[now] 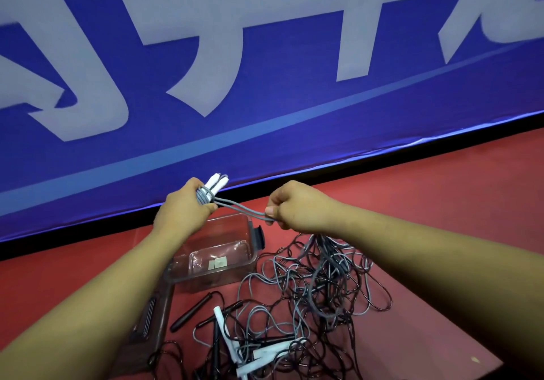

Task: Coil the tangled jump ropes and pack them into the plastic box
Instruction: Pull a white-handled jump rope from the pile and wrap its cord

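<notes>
Gripping white handles (217, 184) with grey rope (235, 206) coils, left hand (184, 204); right hand (294, 207) pinching rope strands above plastic box (235, 273).

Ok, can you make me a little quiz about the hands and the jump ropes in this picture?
1. True or false: the plastic box already has a coiled rope inside it.
2. What colour are the handles held in the left hand? A black, B white, C red.
3. Fill the gap: the right hand pinches a rope coloured ___.

Key: 1 false; 2 B; 3 grey.
</notes>
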`<state>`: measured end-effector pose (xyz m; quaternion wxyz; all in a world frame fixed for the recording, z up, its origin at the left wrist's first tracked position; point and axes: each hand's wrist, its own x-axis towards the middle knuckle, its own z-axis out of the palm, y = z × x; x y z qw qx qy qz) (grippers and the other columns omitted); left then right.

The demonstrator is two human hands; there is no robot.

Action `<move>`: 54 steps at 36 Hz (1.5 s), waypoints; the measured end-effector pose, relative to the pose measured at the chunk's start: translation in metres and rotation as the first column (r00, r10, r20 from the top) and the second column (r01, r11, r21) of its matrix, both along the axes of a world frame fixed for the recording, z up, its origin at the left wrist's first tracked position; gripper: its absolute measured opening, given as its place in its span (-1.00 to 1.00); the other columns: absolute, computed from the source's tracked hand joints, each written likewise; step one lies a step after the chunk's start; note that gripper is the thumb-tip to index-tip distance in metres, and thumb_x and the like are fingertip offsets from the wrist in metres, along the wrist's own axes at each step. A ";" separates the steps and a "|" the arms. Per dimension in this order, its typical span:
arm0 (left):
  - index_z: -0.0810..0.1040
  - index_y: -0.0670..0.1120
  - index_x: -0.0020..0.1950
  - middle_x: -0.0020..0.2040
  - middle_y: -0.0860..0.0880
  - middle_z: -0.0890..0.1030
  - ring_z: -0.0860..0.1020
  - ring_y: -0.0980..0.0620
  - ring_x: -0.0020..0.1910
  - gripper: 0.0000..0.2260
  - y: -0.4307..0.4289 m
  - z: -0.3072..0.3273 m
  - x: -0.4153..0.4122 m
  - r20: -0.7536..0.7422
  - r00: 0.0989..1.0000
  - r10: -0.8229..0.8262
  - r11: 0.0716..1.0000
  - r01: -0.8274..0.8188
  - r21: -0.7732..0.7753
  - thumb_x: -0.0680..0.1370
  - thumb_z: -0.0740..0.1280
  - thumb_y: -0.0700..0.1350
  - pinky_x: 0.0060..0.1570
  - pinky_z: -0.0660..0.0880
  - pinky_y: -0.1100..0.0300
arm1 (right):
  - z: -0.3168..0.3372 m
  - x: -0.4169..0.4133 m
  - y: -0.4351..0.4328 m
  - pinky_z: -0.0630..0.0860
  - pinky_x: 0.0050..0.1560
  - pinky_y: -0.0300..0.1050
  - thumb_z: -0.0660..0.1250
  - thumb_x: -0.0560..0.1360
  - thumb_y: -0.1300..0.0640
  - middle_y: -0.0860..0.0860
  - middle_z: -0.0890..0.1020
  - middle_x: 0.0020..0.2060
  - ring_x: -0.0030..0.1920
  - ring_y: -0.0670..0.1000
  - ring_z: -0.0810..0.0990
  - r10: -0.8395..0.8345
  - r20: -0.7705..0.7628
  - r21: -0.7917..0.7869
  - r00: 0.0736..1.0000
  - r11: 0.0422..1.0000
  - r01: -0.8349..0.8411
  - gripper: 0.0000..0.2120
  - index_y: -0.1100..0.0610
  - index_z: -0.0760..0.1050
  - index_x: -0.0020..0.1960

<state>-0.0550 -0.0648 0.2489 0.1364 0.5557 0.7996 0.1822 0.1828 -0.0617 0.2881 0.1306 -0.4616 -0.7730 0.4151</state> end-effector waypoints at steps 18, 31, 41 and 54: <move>0.45 0.13 -0.31 -0.43 0.07 0.49 0.44 0.14 -0.40 -0.66 -0.024 -0.024 0.044 -0.104 0.764 -0.636 0.751 0.583 -0.310 0.39 0.40 0.36 -0.32 0.38 0.14 | -0.013 0.036 0.027 0.41 -0.36 -0.15 0.38 0.52 -0.04 -0.03 0.54 -0.46 -0.38 0.08 0.60 -0.128 0.052 0.358 0.990 0.928 0.101 -0.84 0.04 0.62 -0.09; 0.52 0.00 -0.24 -0.46 0.04 0.49 0.39 0.07 -0.46 -0.68 -0.048 0.002 0.094 -0.010 0.658 -0.753 0.647 0.736 -0.199 0.34 0.38 0.25 -0.44 0.30 0.19 | -0.025 0.047 0.036 0.37 -0.25 -0.16 0.40 0.52 -0.05 -0.13 0.52 -0.42 -0.33 -0.12 0.48 -0.139 0.023 0.327 0.990 0.937 0.124 -0.87 -0.01 0.64 -0.06; 0.42 0.07 -0.07 -0.41 0.08 0.54 0.37 0.14 -0.49 -0.64 -0.054 0.024 0.101 0.253 0.709 -0.659 0.741 0.669 0.054 0.40 0.46 0.25 -0.41 0.35 0.09 | -0.039 0.051 0.038 0.39 -0.28 -0.23 0.42 0.52 0.06 -0.01 0.60 -0.38 -0.40 -0.18 0.44 -0.114 -0.078 0.094 0.990 0.988 0.121 -0.83 0.13 0.64 -0.17; 0.57 0.05 -0.01 -0.40 0.01 0.53 0.46 -0.01 -0.53 -0.90 -0.033 0.038 0.065 0.460 0.802 -0.382 0.924 0.344 0.169 0.53 0.44 0.01 -0.61 0.31 0.29 | -0.039 0.043 0.018 0.19 -0.53 -0.22 0.20 0.65 0.00 -0.07 0.37 -0.54 -0.54 -0.08 0.26 0.058 -0.107 -0.432 0.993 0.896 -0.099 -0.67 0.09 0.51 -0.23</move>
